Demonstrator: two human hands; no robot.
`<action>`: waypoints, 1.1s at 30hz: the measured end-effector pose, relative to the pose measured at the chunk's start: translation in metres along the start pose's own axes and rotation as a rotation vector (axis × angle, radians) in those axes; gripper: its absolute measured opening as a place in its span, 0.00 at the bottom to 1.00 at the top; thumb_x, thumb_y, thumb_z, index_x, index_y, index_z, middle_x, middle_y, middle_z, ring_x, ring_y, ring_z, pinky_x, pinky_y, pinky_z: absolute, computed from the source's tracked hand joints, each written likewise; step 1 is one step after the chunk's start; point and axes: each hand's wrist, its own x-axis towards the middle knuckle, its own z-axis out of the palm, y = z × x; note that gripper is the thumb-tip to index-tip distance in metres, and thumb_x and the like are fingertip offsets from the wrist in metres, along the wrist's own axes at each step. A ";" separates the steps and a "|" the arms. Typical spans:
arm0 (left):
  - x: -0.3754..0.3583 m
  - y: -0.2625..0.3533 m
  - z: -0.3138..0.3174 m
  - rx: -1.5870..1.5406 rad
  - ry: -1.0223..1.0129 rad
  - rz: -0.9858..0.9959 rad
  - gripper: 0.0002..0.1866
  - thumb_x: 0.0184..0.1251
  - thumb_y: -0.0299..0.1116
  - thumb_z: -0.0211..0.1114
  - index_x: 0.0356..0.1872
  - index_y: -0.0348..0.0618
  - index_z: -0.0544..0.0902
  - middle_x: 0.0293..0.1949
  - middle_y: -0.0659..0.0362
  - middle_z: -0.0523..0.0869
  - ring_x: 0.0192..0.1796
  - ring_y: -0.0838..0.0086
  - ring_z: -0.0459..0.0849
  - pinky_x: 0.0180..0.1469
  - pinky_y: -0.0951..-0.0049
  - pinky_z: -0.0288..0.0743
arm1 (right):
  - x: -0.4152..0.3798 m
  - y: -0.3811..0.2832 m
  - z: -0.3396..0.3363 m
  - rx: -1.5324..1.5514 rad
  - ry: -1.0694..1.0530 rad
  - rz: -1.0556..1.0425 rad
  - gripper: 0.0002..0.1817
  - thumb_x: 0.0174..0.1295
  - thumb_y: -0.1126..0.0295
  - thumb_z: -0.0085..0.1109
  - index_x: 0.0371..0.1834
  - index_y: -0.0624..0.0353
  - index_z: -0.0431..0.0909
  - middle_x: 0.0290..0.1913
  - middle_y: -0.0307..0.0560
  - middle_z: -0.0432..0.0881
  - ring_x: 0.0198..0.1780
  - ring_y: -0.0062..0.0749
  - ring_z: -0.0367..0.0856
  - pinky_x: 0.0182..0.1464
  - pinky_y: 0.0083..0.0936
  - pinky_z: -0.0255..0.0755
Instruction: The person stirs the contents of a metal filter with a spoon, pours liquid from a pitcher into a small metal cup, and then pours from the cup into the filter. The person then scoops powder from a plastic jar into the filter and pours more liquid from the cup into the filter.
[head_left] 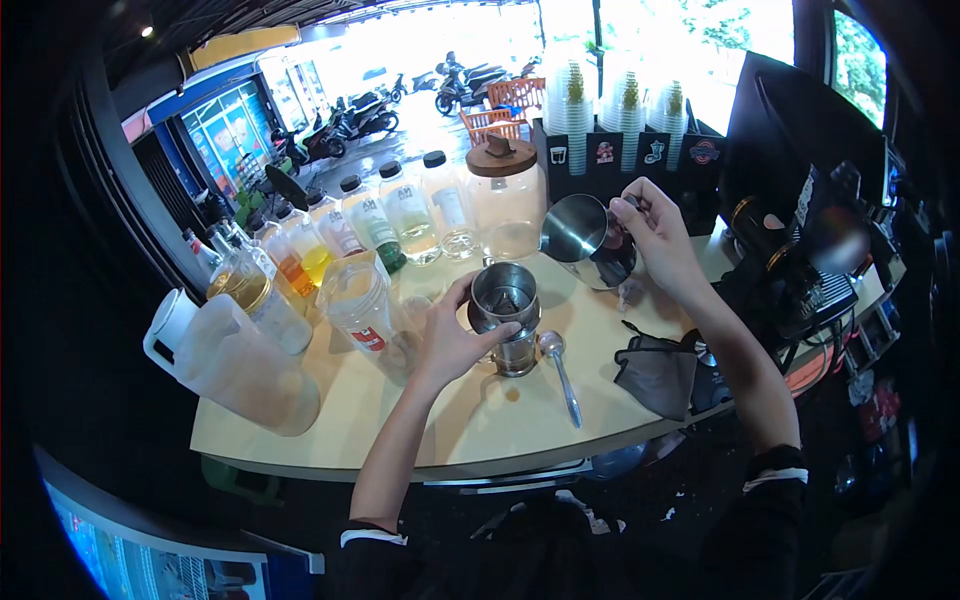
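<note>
The far edges of the view fall into dark blur, and the machine [800,270] at your right is smeared so its details cannot be made out. The labels on the row of syrup bottles [380,225] are too small to read, as are the badges on the cup holder [625,155]; the plastic jar [365,310] shows a red label whose writing is not legible.

Your left hand [450,340] wraps the steel cup [505,315], fingers clenched around its side near the rim. That steel cup stands upright on the worktop [470,420], near its middle, with something dark inside that is hard to identify.

Your right hand [650,235] grips the handle of the steel pitcher [585,240], fingers closed on it. The steel pitcher is held off the worktop and tilted, its open mouth facing toward the steel cup, just above and to the right of it.

A long spoon [560,370] lies just beside the steel cup's base; a dark cloth [655,370] lies further right.
</note>
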 end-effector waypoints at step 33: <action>-0.091 -0.099 -0.084 0.061 0.646 -0.032 0.52 0.45 0.38 0.80 0.69 0.39 0.55 0.66 0.47 0.64 0.69 0.60 0.64 0.64 0.57 0.62 | -0.050 0.028 0.170 0.410 -0.262 0.184 0.11 0.70 0.63 0.54 0.36 0.59 0.71 0.26 0.34 0.75 0.27 0.13 0.74 0.30 0.12 0.65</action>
